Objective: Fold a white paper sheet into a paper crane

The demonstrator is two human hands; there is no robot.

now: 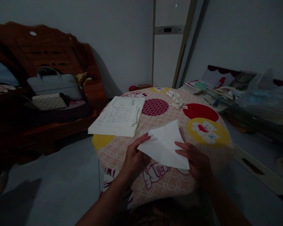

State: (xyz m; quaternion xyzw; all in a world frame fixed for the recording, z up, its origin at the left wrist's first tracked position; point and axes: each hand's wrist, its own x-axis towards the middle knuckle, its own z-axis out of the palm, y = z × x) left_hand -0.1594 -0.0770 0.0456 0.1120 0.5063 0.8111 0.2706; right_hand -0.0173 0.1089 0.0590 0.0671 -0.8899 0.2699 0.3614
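The person's left hand (132, 157) pinches the white sheet (163, 145) at its nine o'clock corner, the right hand (198, 161) at three o'clock, with a paper stack (118, 116) lying toward ten.

"How's the light?"
"Dim; the white sheet (163, 146) stands out palest."
"Shadows?"
"One on the far wall (124, 40) beside the wooden sofa (49, 50), another across the left floor (68, 175)."
"Sharpness?"
"Soft, with stretched edges and dark near corners."
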